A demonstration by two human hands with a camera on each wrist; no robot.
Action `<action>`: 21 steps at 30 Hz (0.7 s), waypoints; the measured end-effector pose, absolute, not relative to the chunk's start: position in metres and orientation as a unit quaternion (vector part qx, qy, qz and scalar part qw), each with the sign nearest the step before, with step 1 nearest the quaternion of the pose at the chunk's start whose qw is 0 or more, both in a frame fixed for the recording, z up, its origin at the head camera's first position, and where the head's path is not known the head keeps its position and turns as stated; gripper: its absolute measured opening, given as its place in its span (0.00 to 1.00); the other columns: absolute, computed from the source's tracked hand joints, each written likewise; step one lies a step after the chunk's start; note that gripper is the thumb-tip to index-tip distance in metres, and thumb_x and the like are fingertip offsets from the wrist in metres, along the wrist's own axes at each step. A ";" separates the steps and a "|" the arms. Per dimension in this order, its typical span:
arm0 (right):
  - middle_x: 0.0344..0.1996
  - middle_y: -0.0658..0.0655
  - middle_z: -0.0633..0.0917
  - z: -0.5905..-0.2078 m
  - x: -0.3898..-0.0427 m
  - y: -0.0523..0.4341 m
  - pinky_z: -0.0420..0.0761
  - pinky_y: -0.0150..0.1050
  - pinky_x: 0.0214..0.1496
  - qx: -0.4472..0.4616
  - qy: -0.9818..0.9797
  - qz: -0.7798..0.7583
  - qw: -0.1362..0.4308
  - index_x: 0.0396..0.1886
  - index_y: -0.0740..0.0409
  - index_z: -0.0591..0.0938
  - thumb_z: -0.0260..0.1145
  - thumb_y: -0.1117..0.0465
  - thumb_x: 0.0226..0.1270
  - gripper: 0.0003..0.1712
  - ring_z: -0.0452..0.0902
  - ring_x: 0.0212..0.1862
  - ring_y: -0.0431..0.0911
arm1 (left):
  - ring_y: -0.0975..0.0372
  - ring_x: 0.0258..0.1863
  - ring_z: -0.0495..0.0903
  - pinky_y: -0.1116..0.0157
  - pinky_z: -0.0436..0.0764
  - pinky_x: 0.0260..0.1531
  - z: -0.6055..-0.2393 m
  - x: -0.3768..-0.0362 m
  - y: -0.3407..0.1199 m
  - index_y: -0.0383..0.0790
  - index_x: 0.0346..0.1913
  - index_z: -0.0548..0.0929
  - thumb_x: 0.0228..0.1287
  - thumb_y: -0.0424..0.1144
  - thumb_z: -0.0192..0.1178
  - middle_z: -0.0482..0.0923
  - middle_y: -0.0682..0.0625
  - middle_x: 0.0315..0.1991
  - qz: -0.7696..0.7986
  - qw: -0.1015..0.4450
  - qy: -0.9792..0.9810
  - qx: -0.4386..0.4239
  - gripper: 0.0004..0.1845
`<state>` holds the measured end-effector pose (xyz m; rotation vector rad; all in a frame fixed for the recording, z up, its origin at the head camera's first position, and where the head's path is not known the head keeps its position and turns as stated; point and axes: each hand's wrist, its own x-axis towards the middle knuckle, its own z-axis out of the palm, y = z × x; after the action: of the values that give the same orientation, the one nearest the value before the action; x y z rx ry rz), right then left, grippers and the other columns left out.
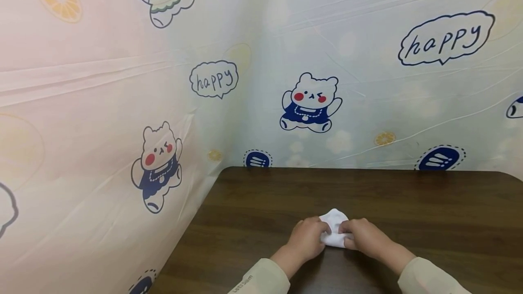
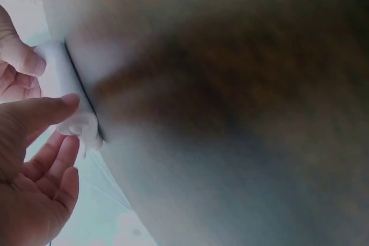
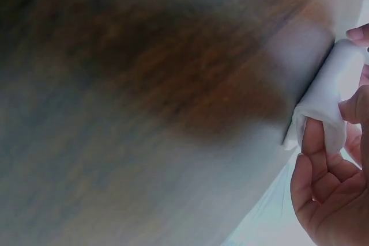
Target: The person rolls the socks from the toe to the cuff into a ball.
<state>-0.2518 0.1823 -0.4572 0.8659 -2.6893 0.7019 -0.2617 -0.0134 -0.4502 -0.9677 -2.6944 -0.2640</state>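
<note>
Sleeves [image 1: 261, 280] at the near edge, cream-coloured, both cut off by the frame. From them both hands meet over one small white cloth [image 1: 334, 219].

Left hand [image 1: 305, 238]: fingers curled over the cloth's left edge, thumb tip pressing on it in the left wrist view [image 2: 70, 99]. Gripping the cloth.

Right hand [image 1: 362, 236]: fingers curled onto the cloth's right edge; the right wrist view shows a fingertip [image 3: 312, 131] hooked over a rolled or folded hem of the cloth [image 3: 328, 93]. Also gripping it.

Cloth lies flat on the dark wooden table [image 1: 408, 203], near the table's front, roughly centre. It looks bunched or partly folded, a rounded lump poking out on the far side of the hands.

Progress, as a judgement: folding or rolling appears under way, the piece already compact. Not neat yet; the edges need squaring and the hands have not let go.

Beyond the table: a plastic sheet [image 1: 122, 103] printed with bears, lemons and "happy" bubbles, hung on the left and far sides.

Hard to make out: what kind of cloth it is, how many folds it has. The hands hide its near half. Both wrist views are blurred, the table a brown smear.
</note>
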 end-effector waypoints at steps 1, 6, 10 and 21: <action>0.20 0.40 0.76 -0.458 -0.252 0.182 0.70 0.34 0.24 0.294 -0.919 0.237 0.118 0.24 0.49 0.78 0.70 0.68 0.44 0.11 0.66 0.22 0.34 | 0.68 0.36 0.78 0.70 0.72 0.32 -0.450 -0.262 -0.013 0.52 0.35 0.86 0.40 0.36 0.75 0.80 0.57 0.34 -0.087 0.130 -0.930 -0.333 0.15; 0.19 0.41 0.76 -0.457 -0.249 0.182 0.68 0.34 0.22 0.274 -0.927 0.224 0.125 0.24 0.49 0.78 0.69 0.66 0.43 0.10 0.64 0.21 0.34 | 0.67 0.33 0.79 0.70 0.73 0.32 -0.450 -0.262 -0.009 0.52 0.35 0.86 0.41 0.36 0.73 0.81 0.56 0.30 -0.065 0.121 -0.934 -0.329 0.14; 0.22 0.41 0.77 -0.453 -0.245 0.181 0.69 0.36 0.23 0.233 -0.946 0.187 0.128 0.26 0.48 0.79 0.68 0.63 0.45 0.08 0.66 0.22 0.36 | 0.66 0.30 0.79 0.69 0.74 0.30 -0.452 -0.263 -0.008 0.51 0.34 0.86 0.41 0.36 0.72 0.80 0.55 0.28 -0.071 0.117 -0.936 -0.324 0.12; 0.28 0.43 0.77 -0.442 -0.238 0.183 0.74 0.42 0.31 0.246 -0.938 0.107 0.219 0.33 0.49 0.82 0.76 0.52 0.45 0.16 0.72 0.30 0.40 | 0.65 0.28 0.80 0.70 0.75 0.28 -0.452 -0.267 -0.009 0.49 0.32 0.88 0.38 0.34 0.70 0.83 0.57 0.27 -0.126 0.100 -0.938 -0.307 0.12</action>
<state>-0.2375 0.1831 -0.4418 0.6812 -2.5966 0.2973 -0.2675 -0.0090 -0.4520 -0.9070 -2.7726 -0.3718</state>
